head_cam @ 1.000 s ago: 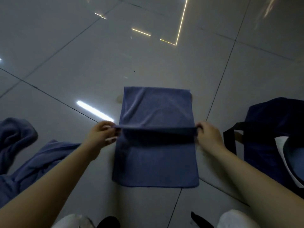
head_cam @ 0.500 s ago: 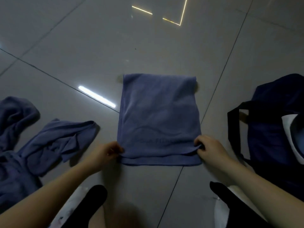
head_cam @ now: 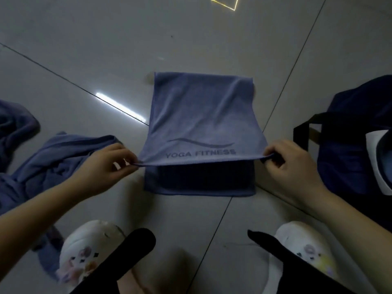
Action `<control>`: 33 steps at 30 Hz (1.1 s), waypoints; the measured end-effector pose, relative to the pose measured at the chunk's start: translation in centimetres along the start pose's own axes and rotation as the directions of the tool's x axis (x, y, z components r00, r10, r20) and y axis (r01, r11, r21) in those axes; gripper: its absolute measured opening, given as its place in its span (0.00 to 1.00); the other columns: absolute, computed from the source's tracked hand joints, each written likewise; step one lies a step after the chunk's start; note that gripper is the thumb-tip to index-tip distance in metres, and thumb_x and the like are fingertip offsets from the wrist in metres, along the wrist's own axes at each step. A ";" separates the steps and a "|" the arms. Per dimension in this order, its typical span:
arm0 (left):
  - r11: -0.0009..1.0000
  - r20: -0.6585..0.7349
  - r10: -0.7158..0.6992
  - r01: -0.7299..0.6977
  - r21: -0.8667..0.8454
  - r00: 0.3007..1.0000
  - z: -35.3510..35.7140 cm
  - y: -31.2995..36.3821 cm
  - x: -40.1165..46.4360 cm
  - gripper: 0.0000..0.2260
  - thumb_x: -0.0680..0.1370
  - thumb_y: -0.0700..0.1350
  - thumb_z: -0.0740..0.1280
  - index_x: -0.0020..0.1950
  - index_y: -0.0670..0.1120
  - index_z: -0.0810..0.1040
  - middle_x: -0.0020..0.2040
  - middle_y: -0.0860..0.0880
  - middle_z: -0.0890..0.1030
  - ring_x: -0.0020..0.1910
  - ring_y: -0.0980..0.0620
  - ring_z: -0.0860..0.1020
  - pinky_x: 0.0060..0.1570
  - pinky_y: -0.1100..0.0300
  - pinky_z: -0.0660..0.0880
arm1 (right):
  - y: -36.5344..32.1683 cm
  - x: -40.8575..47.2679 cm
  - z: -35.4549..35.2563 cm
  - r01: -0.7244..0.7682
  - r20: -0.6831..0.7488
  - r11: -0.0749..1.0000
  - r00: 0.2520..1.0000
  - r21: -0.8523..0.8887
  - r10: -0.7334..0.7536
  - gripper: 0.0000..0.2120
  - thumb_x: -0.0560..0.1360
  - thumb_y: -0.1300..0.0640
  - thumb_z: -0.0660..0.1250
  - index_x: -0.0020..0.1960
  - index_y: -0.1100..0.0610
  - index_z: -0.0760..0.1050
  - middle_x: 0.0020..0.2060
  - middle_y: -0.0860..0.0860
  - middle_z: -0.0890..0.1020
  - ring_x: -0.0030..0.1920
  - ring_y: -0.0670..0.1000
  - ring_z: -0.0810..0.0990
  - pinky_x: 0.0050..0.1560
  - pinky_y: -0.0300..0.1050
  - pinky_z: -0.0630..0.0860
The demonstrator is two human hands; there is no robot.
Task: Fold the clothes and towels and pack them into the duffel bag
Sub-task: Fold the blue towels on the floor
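towel (head_cam: 201,115): lying on the floor (head_cam: 106,49), near edge being lifted taut for another fold
left hand (head_cam: 106,164): fingers pinching the left corner
right hand (head_cam: 290,166): fingers pinching the right corner
duffel bag (head_cam: 350,145): waiting at the right, near

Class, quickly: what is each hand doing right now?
Left hand: pinches the towel's raised near edge.
Right hand: pinches the same edge at the other corner.

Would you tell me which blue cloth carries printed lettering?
The towel held between both hands reads "YOGA FITNESS"; the crumpled cloths at left show none.
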State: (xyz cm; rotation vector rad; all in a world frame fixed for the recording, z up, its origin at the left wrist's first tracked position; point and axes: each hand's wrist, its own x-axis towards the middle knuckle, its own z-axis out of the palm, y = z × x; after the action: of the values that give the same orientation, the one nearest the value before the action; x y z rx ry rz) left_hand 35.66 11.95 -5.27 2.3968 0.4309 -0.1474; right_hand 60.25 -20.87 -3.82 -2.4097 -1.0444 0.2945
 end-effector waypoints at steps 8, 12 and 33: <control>0.829 0.200 0.198 -0.273 0.487 0.960 5.5 -1.1 -1.0 0.14 0.63 0.48 0.79 0.45 0.49 0.83 0.49 0.46 0.79 0.41 0.44 0.80 0.29 0.57 0.76 | 3.1 -4.2 6.6 0.151 0.420 0.984 0.902 -0.094 -0.099 0.14 0.59 0.65 0.77 0.40 0.61 0.75 0.40 0.57 0.76 0.38 0.62 0.77 0.31 0.52 0.75; 0.789 0.118 0.344 -0.355 0.501 0.931 6.9 -1.2 -1.4 0.14 0.65 0.49 0.76 0.48 0.49 0.78 0.51 0.45 0.77 0.43 0.43 0.79 0.35 0.56 0.75 | 3.6 -4.3 6.9 0.119 0.384 0.988 0.921 -0.097 -0.073 0.14 0.62 0.63 0.77 0.42 0.59 0.75 0.43 0.55 0.76 0.43 0.59 0.75 0.35 0.51 0.75; 0.708 0.292 0.400 -0.496 0.504 0.869 6.0 -3.2 -2.4 0.21 0.62 0.42 0.79 0.54 0.48 0.80 0.51 0.46 0.82 0.43 0.45 0.82 0.31 0.56 0.79 | 4.3 -5.0 6.0 0.361 0.402 0.877 0.889 -0.317 -0.221 0.11 0.59 0.64 0.77 0.37 0.59 0.77 0.36 0.55 0.76 0.33 0.59 0.75 0.30 0.42 0.66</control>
State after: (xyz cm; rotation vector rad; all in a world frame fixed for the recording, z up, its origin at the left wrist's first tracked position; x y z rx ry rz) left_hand 32.39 9.69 -11.23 2.9650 -0.3497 -0.2764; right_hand 57.21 -24.89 -11.16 -2.5325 -1.7637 0.4652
